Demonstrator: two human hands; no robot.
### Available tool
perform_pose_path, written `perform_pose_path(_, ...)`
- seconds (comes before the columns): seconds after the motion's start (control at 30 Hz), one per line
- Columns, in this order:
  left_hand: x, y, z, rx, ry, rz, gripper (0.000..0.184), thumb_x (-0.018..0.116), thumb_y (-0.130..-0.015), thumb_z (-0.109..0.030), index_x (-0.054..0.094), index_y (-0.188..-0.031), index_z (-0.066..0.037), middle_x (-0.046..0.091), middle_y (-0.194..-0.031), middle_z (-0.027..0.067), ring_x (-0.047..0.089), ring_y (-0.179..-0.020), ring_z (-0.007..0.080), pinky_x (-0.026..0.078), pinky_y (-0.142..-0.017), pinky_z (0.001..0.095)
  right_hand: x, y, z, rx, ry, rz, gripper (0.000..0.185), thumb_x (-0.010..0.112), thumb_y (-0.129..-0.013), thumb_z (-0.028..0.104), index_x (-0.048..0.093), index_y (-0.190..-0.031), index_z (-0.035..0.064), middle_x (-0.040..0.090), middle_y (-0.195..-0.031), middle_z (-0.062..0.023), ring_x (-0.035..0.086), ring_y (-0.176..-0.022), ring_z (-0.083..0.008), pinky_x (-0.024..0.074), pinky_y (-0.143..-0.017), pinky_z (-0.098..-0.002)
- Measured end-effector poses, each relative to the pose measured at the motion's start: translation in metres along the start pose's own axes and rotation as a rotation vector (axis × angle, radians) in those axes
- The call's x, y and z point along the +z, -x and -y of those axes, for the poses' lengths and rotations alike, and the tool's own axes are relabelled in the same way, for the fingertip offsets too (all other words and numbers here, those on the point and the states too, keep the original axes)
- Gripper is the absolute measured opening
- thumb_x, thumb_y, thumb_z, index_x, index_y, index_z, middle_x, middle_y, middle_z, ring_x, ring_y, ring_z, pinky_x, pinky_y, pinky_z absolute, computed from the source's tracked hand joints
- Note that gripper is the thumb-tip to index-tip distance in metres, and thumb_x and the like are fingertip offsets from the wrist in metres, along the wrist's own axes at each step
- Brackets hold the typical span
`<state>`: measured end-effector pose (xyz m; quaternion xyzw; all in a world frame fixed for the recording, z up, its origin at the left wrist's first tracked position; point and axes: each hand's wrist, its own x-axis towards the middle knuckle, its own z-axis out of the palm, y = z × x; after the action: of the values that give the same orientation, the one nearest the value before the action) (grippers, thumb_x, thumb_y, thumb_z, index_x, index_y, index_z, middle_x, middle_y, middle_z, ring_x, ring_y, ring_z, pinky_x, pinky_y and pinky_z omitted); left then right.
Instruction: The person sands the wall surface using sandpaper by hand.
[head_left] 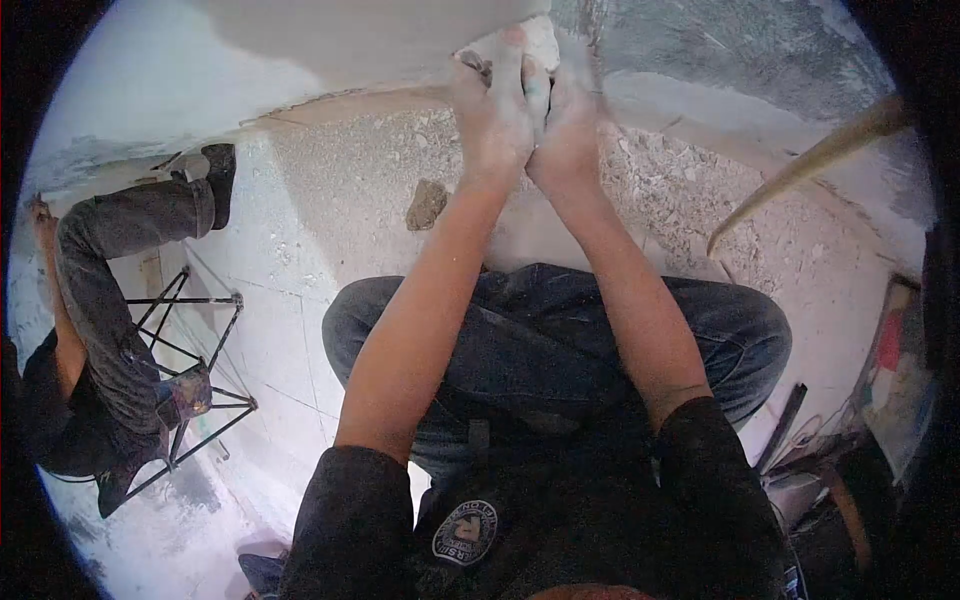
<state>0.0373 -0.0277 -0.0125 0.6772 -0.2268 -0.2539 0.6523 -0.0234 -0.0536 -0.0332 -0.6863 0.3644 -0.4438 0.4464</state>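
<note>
My left hand [492, 125] and my right hand [570, 120] are side by side at the top of the view, arms stretched forward and wrists touching. Both are dusted white and closed around a pale, angular piece [543, 42], which is held against the wall [400, 40]. Whether this is a sanding pad or a lump of plaster cannot be made out. Part of it is hidden by my fingers, and the right fingertips are blurred. Dark grey and white patches mark the wall around my hands.
A brown lump [427, 205] lies on the dusty, crumb-strewn floor [350, 170] before my crossed legs. A curved tan pole or hose [810, 165] leans in from the right. At left, another person's bent leg [130, 220] shows beside a black-framed folding stool [205, 365].
</note>
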Motion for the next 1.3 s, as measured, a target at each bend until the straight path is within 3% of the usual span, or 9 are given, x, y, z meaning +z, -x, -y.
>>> perform_pose_path(0.2,-0.004,-0.002,0.003,0.288,-0.207,-0.062,0.048,0.056,-0.093,-0.043,0.054,-0.104,0.004,0.059,-0.094,0.0085,0.054,-0.083,0.0122,0.044,-0.076,0.0274,0.002,-0.003,0.005,-0.01,-0.049,0.012,0.031,0.049,-0.097,0.028,0.054,-0.098,-0.0027,0.06,-0.079,-0.0291,0.057,-0.079,-0.049,0.0441,-0.067,-0.0506)
perform_pose_path(0.37,-0.019,-0.007,-0.013,0.007,-0.124,0.141,0.044,0.056,-0.093,-0.041,0.057,-0.102,0.002,0.061,-0.089,0.0068,0.056,-0.078,0.0103,0.045,-0.067,0.0264,-0.001,-0.001,0.016,-0.055,-0.027,0.022,0.036,0.049,-0.097,0.032,0.054,-0.097,-0.0028,0.061,-0.081,-0.0281,0.059,-0.077,-0.0461,0.0452,-0.067,-0.0478)
perform_pose_path(0.53,0.004,0.003,-0.005,0.2,-0.027,-0.072,0.041,0.057,-0.094,-0.039,0.061,-0.09,0.002,0.06,-0.073,0.0033,0.054,-0.064,0.0096,0.045,-0.058,0.0272,0.001,-0.001,0.009,-0.003,0.0,0.022,0.037,0.049,-0.097,0.034,0.054,-0.097,-0.0025,0.062,-0.082,-0.0275,0.06,-0.077,-0.044,0.0457,-0.067,-0.0469)
perform_pose_path(0.73,0.002,-0.001,0.009,-0.055,0.191,-0.037,0.041,0.058,-0.093,-0.037,0.056,-0.103,0.003,0.061,-0.094,0.0067,0.055,-0.081,0.0099,0.047,-0.068,0.0267,0.008,0.007,-0.013,-0.009,-0.106,-0.003,0.036,0.049,-0.097,0.033,0.055,-0.097,-0.0022,0.063,-0.081,-0.0254,0.061,-0.075,-0.0423,0.0461,-0.068,-0.0451)
perform_pose_path(0.8,0.001,-0.008,0.017,0.199,-0.022,-0.067,0.041,0.059,-0.093,-0.037,0.055,-0.097,0.004,0.059,-0.088,0.0069,0.055,-0.079,0.0095,0.047,-0.069,0.0256,0.005,0.004,0.001,-0.023,-0.138,-0.014,0.035,0.05,-0.096,0.033,0.056,-0.097,-0.0022,0.063,-0.082,-0.0251,0.06,-0.076,-0.0421,0.0461,-0.068,-0.0446)
perform_pose_path(1.03,-0.001,-0.002,0.001,0.12,-0.1,0.049,0.043,0.057,-0.093,-0.04,0.055,-0.095,0.003,0.057,-0.082,0.0049,0.053,-0.078,0.0081,0.046,-0.068,0.0261,0.005,0.005,-0.014,-0.021,-0.083,0.02,0.033,0.05,-0.097,0.031,0.054,-0.096,-0.0015,0.06,-0.085,-0.0275,0.058,-0.079,-0.0433,0.0439,-0.069,-0.0456)
perform_pose_path(1.13,0.0,-0.012,0.023,0.646,-0.357,-0.182,0.024,0.061,-0.089,-0.022,0.057,-0.104,-0.003,0.056,-0.077,0.0136,0.056,-0.07,0.0228,0.045,-0.067,0.0353,0.003,-0.001,0.0,-0.038,-0.096,0.012,0.032,0.05,-0.096,0.03,0.053,-0.095,-0.0021,0.059,-0.085,-0.0276,0.057,-0.079,-0.0437,0.0432,-0.068,-0.046)
perform_pose_path(1.23,-0.006,-0.002,-0.001,0.494,-0.253,0.043,0.027,0.062,-0.087,-0.021,0.058,-0.11,-0.008,0.055,-0.081,0.0179,0.055,-0.071,0.03,0.045,-0.066,0.0366,-0.006,-0.01,0.011,-0.039,-0.061,0.026,0.032,0.051,-0.096,0.03,0.053,-0.095,-0.0026,0.059,-0.084,-0.0273,0.056,-0.078,-0.0436,0.0432,-0.068,-0.0454)
perform_pose_path(1.3,-0.003,-0.002,0.006,0.313,-0.229,-0.004,0.037,0.056,-0.093,-0.036,0.059,-0.1,0.0,0.061,-0.086,0.0087,0.055,-0.075,0.0148,0.045,-0.065,0.0295,-0.006,-0.007,0.003,-0.107,-0.046,0.022,0.032,0.051,-0.096,0.029,0.053,-0.095,-0.0026,0.059,-0.082,-0.0271,0.056,-0.077,-0.0435,0.0434,-0.067,-0.0449)
